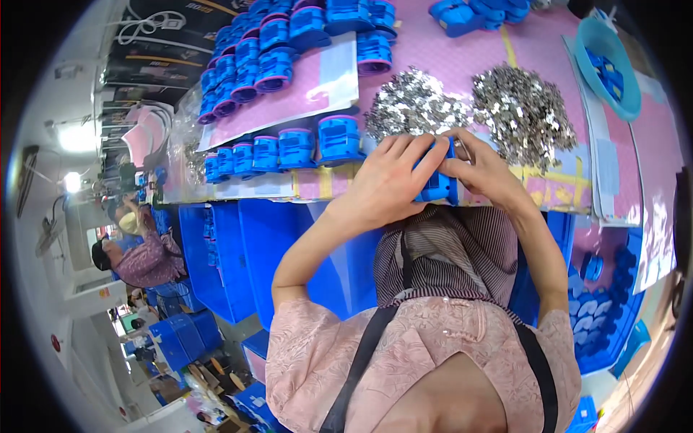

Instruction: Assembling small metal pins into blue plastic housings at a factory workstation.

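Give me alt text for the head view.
A person's left hand and right hand hold a blue part at the near edge of a pink-covered table. Beyond them lie two heaps of small metal pieces, with rows of blue parts to the left and a teal basin to the right.

Blue part: left side covered by the left hand, some of its right side by the right hand; remaining face small, detail unreadable. Whether a metal piece sits between the right fingertips: cannot tell. Metal pieces in both heaps: too small and glinting to make out singly. Stacked blue parts: rear ones cut by upper edge. Blue bin under table: partly hidden behind left forearm. Distant co-worker: hands blurred. Pink shirt: cut by lower edge.
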`<act>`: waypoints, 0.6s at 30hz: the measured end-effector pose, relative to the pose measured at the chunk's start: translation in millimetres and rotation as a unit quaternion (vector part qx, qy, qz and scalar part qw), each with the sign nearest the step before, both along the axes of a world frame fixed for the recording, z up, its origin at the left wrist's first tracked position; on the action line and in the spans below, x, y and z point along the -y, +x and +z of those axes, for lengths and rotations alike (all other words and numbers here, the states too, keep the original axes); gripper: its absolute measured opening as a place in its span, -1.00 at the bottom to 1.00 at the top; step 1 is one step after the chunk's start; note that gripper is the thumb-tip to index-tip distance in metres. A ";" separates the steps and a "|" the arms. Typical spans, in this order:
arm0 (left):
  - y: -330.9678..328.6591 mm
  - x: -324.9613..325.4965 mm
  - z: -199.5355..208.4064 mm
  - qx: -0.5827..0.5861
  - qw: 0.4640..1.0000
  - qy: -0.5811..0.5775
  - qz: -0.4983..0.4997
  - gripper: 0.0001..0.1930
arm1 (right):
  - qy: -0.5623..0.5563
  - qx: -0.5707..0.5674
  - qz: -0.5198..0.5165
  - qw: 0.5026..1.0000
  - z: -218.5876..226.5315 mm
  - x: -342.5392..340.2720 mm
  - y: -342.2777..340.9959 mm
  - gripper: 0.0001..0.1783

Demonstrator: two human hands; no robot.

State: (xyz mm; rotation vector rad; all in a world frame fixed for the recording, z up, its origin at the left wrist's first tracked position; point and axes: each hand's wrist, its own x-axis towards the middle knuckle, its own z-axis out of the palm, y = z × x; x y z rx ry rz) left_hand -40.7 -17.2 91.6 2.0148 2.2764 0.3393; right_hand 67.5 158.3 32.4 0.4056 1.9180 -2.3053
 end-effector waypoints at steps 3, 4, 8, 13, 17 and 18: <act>-25.8 1.0 -14.3 0.014 0.991 0.072 0.107 -0.08 | -0.037 -0.020 -0.055 0.998 -1.2 1.4 -7.5 -0.52; -37.7 -0.5 -15.6 0.009 0.972 0.099 0.215 -0.09 | -0.078 -0.022 -0.090 0.993 4.6 1.7 -9.0 -0.53; -127.7 -11.1 -18.0 -0.185 0.879 0.201 0.391 -0.22 | -0.056 -0.029 -0.102 0.993 -8.4 -4.5 -11.2 -0.60; -188.1 -27.4 -39.6 -0.319 0.826 0.115 0.451 -0.31 | 0.066 -0.053 -0.066 0.994 -11.2 -12.3 -19.9 -0.73; -199.9 -24.2 -43.2 -0.386 0.813 0.108 0.422 -0.38 | 0.419 -0.163 -0.164 0.878 -16.3 -65.0 -83.2 -0.69; -203.5 -22.1 -44.3 -0.389 0.808 0.099 0.430 -0.35 | 0.481 -0.170 -0.207 0.835 -17.6 -79.7 -104.9 -0.66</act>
